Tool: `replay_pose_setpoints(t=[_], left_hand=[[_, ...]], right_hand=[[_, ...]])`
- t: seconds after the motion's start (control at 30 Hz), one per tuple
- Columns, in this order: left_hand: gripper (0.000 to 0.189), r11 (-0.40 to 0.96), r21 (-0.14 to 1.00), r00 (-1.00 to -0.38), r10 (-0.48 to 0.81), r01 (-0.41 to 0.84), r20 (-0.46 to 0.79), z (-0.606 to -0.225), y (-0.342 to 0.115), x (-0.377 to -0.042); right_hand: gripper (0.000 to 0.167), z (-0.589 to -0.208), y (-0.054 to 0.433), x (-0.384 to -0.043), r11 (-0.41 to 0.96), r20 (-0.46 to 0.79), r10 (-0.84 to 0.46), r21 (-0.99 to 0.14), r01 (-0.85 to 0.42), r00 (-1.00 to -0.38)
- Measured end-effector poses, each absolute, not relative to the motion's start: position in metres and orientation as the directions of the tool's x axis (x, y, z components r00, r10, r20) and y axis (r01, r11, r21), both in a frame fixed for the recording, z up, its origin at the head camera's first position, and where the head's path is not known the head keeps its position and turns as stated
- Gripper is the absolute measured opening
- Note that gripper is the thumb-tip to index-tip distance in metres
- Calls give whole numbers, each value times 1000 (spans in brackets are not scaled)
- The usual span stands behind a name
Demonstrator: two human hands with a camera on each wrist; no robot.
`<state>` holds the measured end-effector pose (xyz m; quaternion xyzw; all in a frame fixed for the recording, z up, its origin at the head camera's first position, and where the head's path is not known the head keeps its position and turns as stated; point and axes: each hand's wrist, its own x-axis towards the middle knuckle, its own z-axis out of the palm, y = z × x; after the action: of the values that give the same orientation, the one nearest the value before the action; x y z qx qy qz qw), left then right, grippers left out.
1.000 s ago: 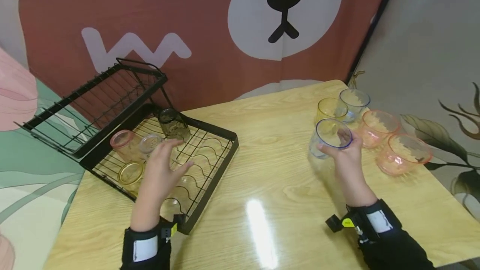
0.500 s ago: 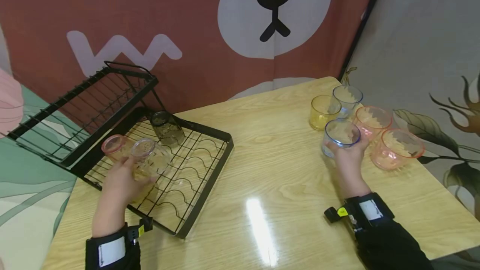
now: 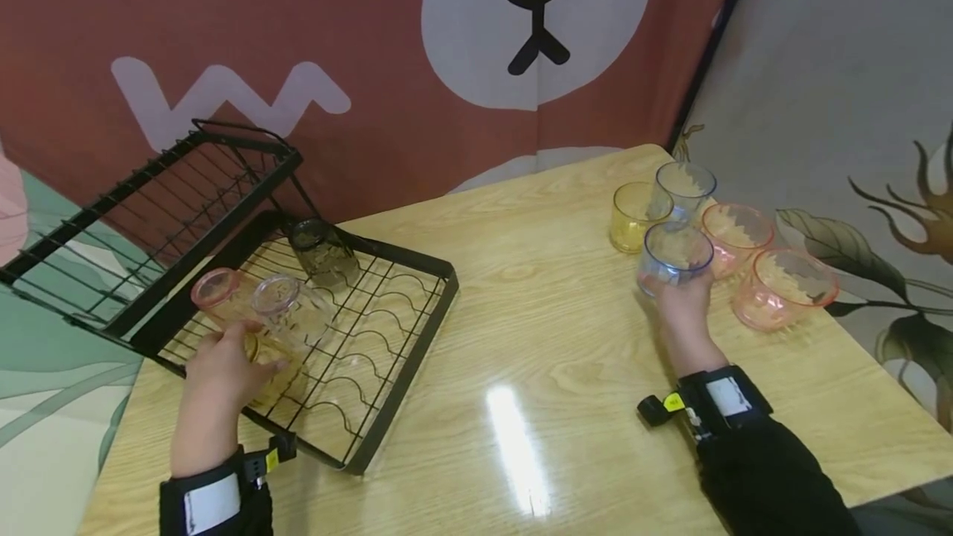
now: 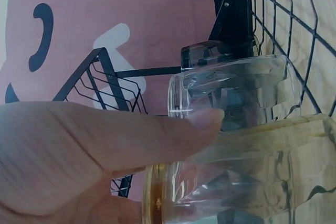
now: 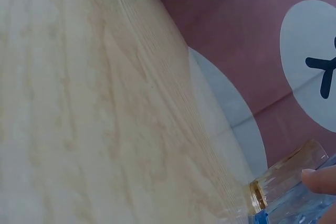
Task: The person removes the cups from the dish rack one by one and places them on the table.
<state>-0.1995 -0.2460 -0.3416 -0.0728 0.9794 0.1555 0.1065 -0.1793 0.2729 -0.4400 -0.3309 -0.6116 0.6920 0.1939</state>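
Note:
My left hand (image 3: 222,375) grips a yellow glass (image 3: 286,375) lying on the lower tier of a black wire rack (image 3: 402,379). In the left wrist view, the thumb (image 4: 178,132) presses along the yellow glass (image 4: 241,177). Beside it in the rack are a clear glass (image 3: 301,317), a pink glass (image 3: 223,292) and a dark grey glass (image 3: 325,256). At the right, my right hand (image 3: 681,311) holds a blue-rimmed glass (image 3: 676,253) upright, close to other glasses. Whether its base touches the table cannot be made out.
Near the blue-rimmed glass stand a yellow glass (image 3: 633,226), another blue-rimmed glass (image 3: 688,189) and two pink glasses (image 3: 737,238), close to the right table edge. The rack's upper tier (image 3: 160,213) rises at the left. A printed cloth (image 3: 357,31) hangs behind the table (image 3: 536,304).
My left hand has moved left from above the rack and taken hold of the yellow glass. My right hand, holding the blue-rimmed glass, has brought it closer to the other glasses.

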Motion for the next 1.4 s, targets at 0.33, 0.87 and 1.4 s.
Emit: replay_pose_setpoints(t=[0.33,0.87,1.4], left_hand=[[73,943,276,-953,-103,-184,-284,-341,-255,-196],[82,953,276,-971,-65,-129,-230,-329,-250,-175],[58,428,904,-971,-210,14,114,-307,-171,-148]], right_hand=[[94,-434,272,-184,-154,-263,659,-964,216,-705],[84,-432,266,-191,-144,-242,644,-970,196,-726],[16,-398,244,-102,-607,-273,199,-788,100,-941]])
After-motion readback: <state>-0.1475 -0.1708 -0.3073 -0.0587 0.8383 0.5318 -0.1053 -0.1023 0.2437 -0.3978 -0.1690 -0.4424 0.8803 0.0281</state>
